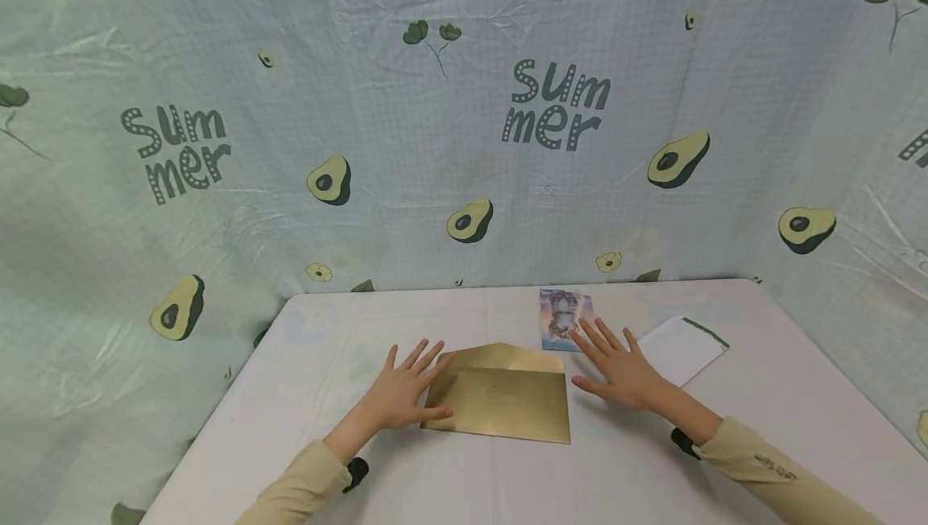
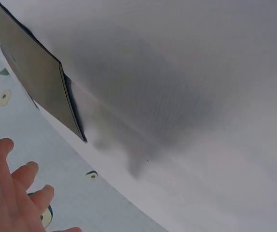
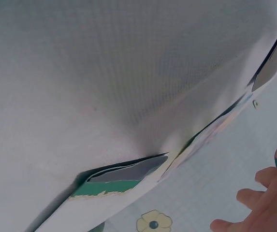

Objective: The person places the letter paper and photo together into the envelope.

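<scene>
A gold envelope (image 1: 500, 408) lies on the white table with its pointed flap unfolded toward the back. My left hand (image 1: 402, 392) is spread over the envelope's left edge, and the left wrist view shows that hand (image 2: 12, 193) raised off the tabletop. To the right of the envelope my right hand (image 1: 623, 376) hovers with fingers apart, holding nothing. Its fingertips overlap a picture card (image 1: 558, 320) in blue and pink tones, hiding part of it. Behind the right hand lies a white paper packet (image 1: 681, 348) with a green edge; in the right wrist view that green edge (image 3: 107, 187) looks torn.
The white table (image 1: 406, 477) runs up to a pale curtain (image 1: 406, 130) printed with avocados and lettering, which closes off the back and sides. Dark straps (image 1: 357, 473) sit at both wrists beneath beige sleeves.
</scene>
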The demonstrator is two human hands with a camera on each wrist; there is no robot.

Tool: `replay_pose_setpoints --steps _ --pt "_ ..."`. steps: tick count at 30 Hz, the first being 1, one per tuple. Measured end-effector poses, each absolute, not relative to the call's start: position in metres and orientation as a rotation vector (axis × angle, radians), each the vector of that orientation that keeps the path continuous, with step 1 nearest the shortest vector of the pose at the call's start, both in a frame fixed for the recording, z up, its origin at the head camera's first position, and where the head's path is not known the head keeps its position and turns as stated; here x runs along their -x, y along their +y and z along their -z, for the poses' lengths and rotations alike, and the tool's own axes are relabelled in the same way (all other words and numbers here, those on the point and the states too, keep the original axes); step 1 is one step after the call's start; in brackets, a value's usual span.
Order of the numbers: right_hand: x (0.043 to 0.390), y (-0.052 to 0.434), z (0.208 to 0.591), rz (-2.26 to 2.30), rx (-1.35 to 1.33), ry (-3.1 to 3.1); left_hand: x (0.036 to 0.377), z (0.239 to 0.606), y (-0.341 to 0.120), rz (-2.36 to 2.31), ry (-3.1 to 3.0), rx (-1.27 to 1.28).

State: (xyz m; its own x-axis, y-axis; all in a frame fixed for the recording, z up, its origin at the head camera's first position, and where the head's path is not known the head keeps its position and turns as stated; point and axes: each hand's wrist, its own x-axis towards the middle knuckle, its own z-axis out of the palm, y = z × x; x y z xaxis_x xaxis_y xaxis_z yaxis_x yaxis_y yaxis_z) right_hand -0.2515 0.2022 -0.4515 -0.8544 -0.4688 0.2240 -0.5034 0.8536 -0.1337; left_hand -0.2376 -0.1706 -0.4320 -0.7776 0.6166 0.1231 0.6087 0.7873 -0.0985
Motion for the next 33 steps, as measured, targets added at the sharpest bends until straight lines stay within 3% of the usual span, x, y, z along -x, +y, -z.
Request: replay_pose_setpoints --steps 22,33 --pt "0.268 0.182 0.446 -0.142 -1.225 -2.658 0.249 0.433 -0.17 -0.147 -2.766 1.26" --pt "0.275 0.173 0.45 0.033 -1.326 -2.664 0.261 0.437 -0.178 -0.208 -2.811 1.296"
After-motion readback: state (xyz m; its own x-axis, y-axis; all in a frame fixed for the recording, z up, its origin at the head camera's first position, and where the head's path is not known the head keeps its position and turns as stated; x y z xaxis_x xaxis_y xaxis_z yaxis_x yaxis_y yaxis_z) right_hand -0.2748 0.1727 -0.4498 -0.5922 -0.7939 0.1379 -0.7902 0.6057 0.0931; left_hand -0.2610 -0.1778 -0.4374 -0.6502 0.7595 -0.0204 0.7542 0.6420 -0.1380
